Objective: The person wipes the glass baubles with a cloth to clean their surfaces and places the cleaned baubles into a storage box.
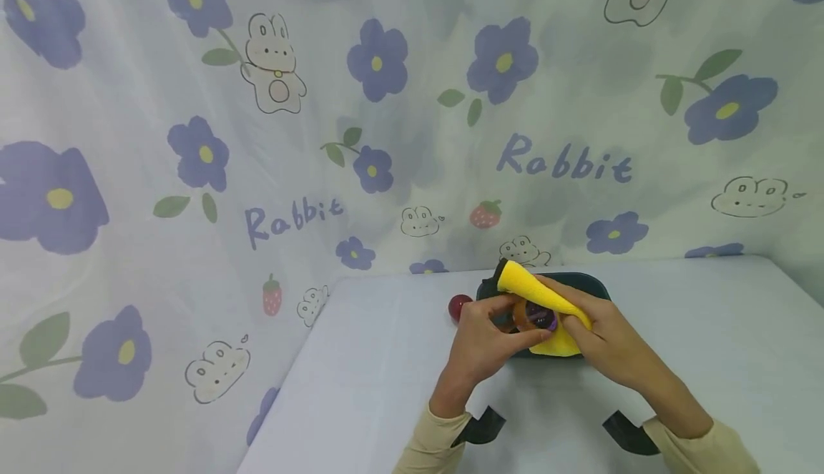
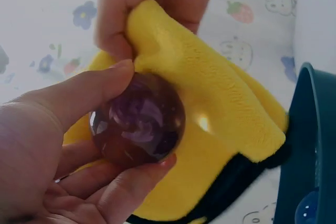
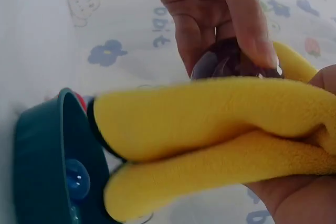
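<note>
Nearest, two pale sleeves come in from 6 o'clock over the worktop [image 1: 386, 359]; the left hand [image 1: 479, 342] curls thumb and fingers round a purple glass ball [image 2: 137, 125], lifted clear of the worktop so that its whole surface can be reached, the thumb lying over its top and the fingers cupping it from below; the right hand [image 1: 605, 338] grips a folded yellow cloth [image 1: 547, 302] and presses it against the ball at the ball's 1 o'clock side, the fold bunched in the fingers, probably so that a thick pad of pile meets the glass; the cloth has a dark edge or backing, seen in both wrist views.

Just behind the hands, at 12 o'clock, sits a dark green bowl [image 1: 592, 279], close enough that balls can go in and out with little reach; the right wrist view shows a small blue ball [image 3: 76, 178] inside it. A red ball [image 1: 458, 307] lies on the worktop at the bowl's 9 o'clock, just beside it and apart from the left hand.

Farthest, a printed sheet [image 1: 193, 174] covers the walls, with flowers, rabbits and strawberries; the word "Rabbit" can be read on it twice; no brand or label shows on the ball, cloth or bowl.
</note>
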A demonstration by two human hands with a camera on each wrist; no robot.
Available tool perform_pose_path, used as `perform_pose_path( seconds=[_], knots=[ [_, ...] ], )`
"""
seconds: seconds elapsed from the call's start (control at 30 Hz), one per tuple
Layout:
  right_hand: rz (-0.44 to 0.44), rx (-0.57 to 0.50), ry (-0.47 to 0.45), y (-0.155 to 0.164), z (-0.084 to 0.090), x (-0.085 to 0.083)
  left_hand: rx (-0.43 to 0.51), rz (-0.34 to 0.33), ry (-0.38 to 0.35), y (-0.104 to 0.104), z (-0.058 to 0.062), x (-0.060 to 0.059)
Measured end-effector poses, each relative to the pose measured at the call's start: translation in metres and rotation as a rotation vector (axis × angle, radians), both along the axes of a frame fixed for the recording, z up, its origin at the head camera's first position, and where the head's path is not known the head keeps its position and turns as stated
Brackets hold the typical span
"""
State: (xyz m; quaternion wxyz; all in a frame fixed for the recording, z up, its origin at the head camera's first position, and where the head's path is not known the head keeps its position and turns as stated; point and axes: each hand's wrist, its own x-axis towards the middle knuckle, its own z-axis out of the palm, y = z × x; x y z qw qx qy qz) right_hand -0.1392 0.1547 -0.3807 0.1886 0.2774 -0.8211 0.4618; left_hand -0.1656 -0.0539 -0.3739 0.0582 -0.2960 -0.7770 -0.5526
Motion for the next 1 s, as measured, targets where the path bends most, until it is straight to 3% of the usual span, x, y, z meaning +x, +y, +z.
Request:
perform_pose_path(
  seconds=[0.17, 0.37, 0.5, 0.73, 0.87, 1.0],
  knots=[
    [0.078, -0.148, -0.156, 0.006, -0.003, -0.005, 0.019, 0.019, 0.049, 0.0, 0.002, 0.003],
    [0.102, -0.239, -0.263, 0.001, -0.008, -0.008, 0.078, 0.051, 0.155, -0.002, 0.001, 0.0],
    [0.089, -0.257, -0.283, -0.003, -0.009, -0.005, 0.152, 0.044, 0.179, -0.001, -0.002, -0.005],
    [0.017, -0.239, -0.309, -0.007, -0.005, -0.001, 0.225, 0.061, 0.111, 0.002, -0.006, -0.007],
    [-0.03, -0.206, -0.33, -0.008, 0.0, 0.003, 0.22, 0.085, 0.136, 0.002, -0.007, -0.009],
    [-0.07, -0.173, -0.29, -0.011, 0.004, 0.009, 0.18, 0.126, 0.152, 0.0, -0.008, -0.01]
  ],
)
